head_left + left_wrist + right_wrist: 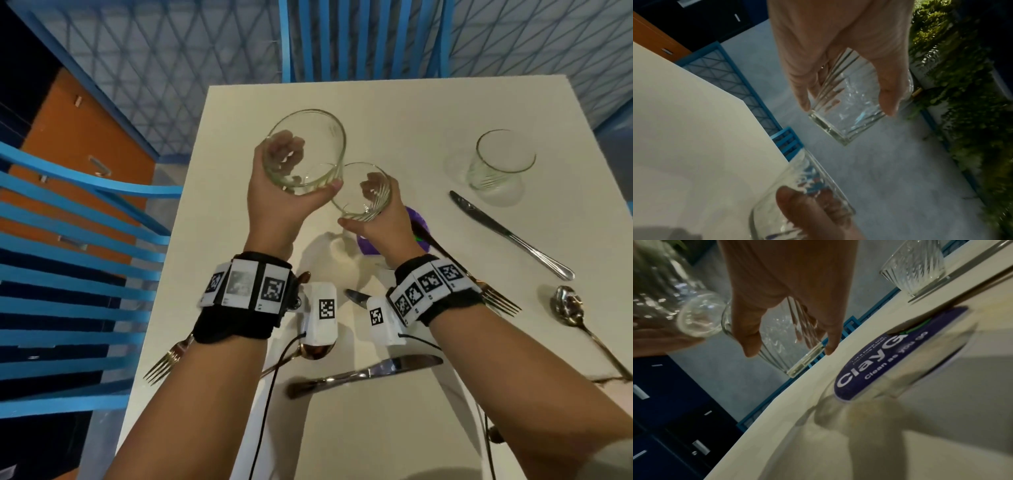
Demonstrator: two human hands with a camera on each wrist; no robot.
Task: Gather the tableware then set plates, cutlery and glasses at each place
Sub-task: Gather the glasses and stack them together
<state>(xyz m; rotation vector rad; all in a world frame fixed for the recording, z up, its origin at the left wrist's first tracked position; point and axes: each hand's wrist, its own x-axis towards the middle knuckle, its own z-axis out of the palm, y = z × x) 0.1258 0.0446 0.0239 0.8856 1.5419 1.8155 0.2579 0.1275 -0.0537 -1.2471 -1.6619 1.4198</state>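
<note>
Two clear ribbed glasses are lifted above the white table [394,113]. My left hand [310,168] grips the nearer glass [308,137] round its side, thumb near the base; the left wrist view shows this left hand [847,107] wrapped on its glass [838,126]. My right hand [361,205] holds the second glass [359,178] just to the right, the two glasses almost touching. The right wrist view shows the right hand [790,351] round that glass [777,331]. A third glass [500,161] stands upright at the table's far right.
Cutlery lies scattered: a knife [510,234] at right, a knife [366,375] near me, forks [496,298] [168,361], spoons [568,308] [308,351]. A purple round sticker [416,219] lies under my right hand. Blue slatted chairs stand left [68,257] and opposite [363,37].
</note>
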